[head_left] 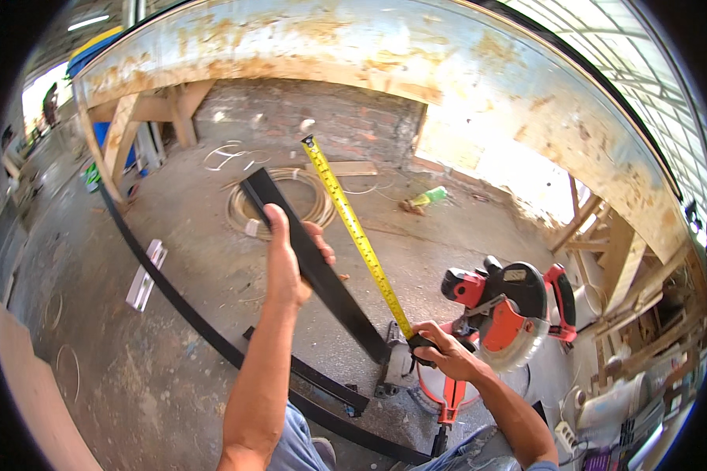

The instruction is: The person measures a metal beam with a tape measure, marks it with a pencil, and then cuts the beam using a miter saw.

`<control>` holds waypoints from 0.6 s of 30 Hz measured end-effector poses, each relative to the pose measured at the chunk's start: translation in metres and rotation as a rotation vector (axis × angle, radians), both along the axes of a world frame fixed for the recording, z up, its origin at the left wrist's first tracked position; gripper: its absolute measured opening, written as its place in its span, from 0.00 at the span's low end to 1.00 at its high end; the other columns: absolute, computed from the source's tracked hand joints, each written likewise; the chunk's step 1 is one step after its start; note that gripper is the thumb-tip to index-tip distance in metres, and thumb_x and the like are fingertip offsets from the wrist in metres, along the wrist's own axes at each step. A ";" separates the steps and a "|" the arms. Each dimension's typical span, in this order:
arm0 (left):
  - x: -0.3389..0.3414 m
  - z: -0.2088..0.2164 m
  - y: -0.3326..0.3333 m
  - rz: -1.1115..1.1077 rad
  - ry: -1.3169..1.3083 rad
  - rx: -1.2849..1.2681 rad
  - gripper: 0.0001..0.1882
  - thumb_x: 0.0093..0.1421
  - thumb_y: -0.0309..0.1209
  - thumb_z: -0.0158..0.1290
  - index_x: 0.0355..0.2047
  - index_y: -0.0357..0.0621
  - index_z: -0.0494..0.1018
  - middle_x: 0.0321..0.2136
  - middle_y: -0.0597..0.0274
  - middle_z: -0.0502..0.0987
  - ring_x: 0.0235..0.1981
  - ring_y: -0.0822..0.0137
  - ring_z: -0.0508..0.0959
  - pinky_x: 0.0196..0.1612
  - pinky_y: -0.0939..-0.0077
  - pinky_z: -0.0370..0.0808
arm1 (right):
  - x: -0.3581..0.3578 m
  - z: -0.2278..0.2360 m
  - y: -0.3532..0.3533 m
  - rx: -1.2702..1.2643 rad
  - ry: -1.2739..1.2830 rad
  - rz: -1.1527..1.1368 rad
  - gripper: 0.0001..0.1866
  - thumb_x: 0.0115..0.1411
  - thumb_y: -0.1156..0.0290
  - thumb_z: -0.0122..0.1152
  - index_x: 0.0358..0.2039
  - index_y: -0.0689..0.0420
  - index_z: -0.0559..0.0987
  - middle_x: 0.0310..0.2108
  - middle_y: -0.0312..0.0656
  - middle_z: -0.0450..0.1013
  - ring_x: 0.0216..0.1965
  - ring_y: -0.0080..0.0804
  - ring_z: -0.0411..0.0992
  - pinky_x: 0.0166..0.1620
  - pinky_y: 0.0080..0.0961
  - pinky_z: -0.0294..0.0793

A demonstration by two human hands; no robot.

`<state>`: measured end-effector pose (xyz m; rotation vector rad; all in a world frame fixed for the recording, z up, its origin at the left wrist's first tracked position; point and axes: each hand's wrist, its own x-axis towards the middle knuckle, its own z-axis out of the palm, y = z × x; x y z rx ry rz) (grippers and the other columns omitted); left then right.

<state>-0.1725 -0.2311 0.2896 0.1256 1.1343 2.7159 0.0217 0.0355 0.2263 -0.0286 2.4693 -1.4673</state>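
1. My left hand [285,267] wraps the long black rectangular bar [339,298], its lower end at the grey metal base [401,365] of the red-and-black saw [520,294]; loosening could drop it.
2. Well apart, my right hand [450,355] clasps the black tape-measure case [423,350]; its extended yellow blade [357,228] looks unsupported, so wrist tilt could buckle it.

left hand [291,263] bare | right hand [448,355] bare | forearms [255,385] bare | trousers [475,450] blue, pale-smudged
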 end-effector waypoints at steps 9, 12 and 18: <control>0.009 0.003 -0.005 -0.082 0.033 0.128 0.41 0.57 0.75 0.40 0.28 0.43 0.71 0.21 0.60 0.71 0.23 0.61 0.76 0.31 0.64 0.76 | -0.005 0.015 -0.029 0.180 0.046 0.088 0.21 0.64 0.59 0.58 0.55 0.51 0.67 0.29 0.48 0.69 0.32 0.36 0.67 0.40 0.34 0.68; 0.008 0.003 -0.004 -0.048 0.036 0.112 0.40 0.59 0.73 0.40 0.28 0.42 0.71 0.21 0.60 0.71 0.23 0.61 0.76 0.31 0.64 0.76 | -0.006 0.018 -0.029 0.185 0.048 0.092 0.21 0.64 0.59 0.58 0.54 0.50 0.67 0.27 0.47 0.68 0.30 0.36 0.67 0.38 0.35 0.68; 0.006 0.001 -0.003 -0.023 -0.003 0.129 0.36 0.62 0.67 0.44 0.27 0.42 0.71 0.20 0.60 0.71 0.22 0.61 0.74 0.30 0.64 0.75 | -0.005 0.013 -0.026 0.168 0.080 0.102 0.21 0.64 0.58 0.58 0.54 0.50 0.68 0.28 0.48 0.70 0.31 0.37 0.68 0.38 0.35 0.69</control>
